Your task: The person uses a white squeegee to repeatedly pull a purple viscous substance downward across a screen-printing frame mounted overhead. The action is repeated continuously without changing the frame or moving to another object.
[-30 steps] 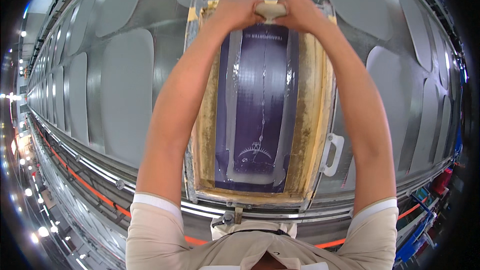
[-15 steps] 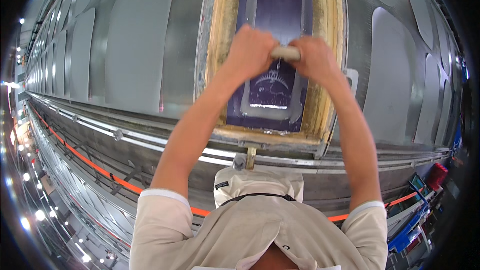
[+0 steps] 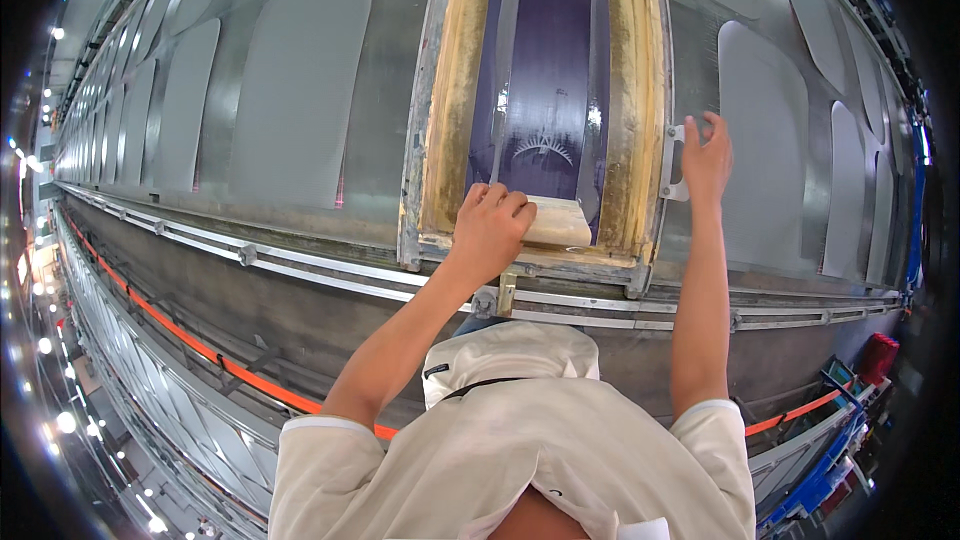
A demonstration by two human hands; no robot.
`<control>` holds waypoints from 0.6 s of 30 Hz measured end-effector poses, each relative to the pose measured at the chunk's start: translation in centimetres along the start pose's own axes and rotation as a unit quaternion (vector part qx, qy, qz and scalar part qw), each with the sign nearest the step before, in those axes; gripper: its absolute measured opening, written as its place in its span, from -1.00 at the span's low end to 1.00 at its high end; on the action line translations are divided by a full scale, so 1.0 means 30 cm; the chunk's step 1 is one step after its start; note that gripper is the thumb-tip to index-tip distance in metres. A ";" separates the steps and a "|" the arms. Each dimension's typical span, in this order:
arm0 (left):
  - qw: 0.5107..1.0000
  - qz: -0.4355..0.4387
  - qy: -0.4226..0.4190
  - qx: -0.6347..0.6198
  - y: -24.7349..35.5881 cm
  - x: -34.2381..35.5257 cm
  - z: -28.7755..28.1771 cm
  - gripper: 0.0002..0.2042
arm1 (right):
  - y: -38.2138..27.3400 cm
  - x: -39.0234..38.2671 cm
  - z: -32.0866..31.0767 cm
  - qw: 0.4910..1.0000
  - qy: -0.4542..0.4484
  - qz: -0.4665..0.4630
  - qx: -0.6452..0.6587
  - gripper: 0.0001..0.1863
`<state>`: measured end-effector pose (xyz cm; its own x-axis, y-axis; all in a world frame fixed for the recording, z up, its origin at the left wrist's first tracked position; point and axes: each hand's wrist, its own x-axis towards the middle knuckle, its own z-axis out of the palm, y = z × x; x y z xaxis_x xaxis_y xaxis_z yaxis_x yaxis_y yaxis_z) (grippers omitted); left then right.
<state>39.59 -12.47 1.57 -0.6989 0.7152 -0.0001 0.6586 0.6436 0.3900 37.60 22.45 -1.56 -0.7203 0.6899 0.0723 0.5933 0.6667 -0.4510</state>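
Observation:
A screen-printing frame (image 3: 440,130) with yellowed tape edges lies in front of me, its purple mesh (image 3: 540,60) showing a pale fan-shaped design. At the near end of the mesh rests a pale squeegee (image 3: 558,222). My left hand (image 3: 492,228) is closed over the squeegee's left end. Beside the frame's right edge is my right hand (image 3: 708,162), fingers apart and empty, close to a white bracket handle (image 3: 672,165) on that side. I cannot tell whether it touches the handle.
Rows of grey rounded panels (image 3: 300,90) lie on the long table to the left, with another panel (image 3: 765,140) right of the frame. A metal rail (image 3: 300,265) with clamps runs along the near edge. Behind it is an orange strip (image 3: 200,345). Far right stands a red spool (image 3: 880,358).
Both hands were on the squeegee over the middle of the mesh. The squeegee is now at the near end, held by my left hand alone; my right hand let go and moved right.

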 end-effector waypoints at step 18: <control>0.998 -0.055 -0.003 0.029 0.121 -0.063 -0.035 -0.57 | 0.154 -0.075 0.050 0.963 -0.081 0.075 0.245 -0.71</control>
<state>43.01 -11.75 3.95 -0.7661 0.6411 -0.0457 0.5931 0.7325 0.3342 41.40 23.55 -5.14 -0.7098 0.6886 -0.1484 0.4834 0.3230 -0.8136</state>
